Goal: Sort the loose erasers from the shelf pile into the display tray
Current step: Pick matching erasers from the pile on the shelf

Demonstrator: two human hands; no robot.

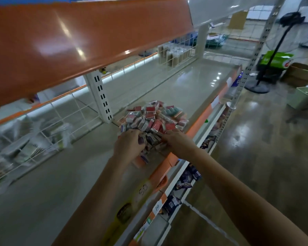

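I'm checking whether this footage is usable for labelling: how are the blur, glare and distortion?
Head view: motion blur smears both hands, left and right, and the eraser pile, worst at the lower-left edge; ceiling-light glare streaks the orange shelf above and the floor; wide-angle distortion bends the shelf lines.

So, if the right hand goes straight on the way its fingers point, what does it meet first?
Most likely the pile of erasers: the right hand already touches its near edge, fingers aimed up-left into the heap. Depth is blurred, so which eraser comes first cannot be told.
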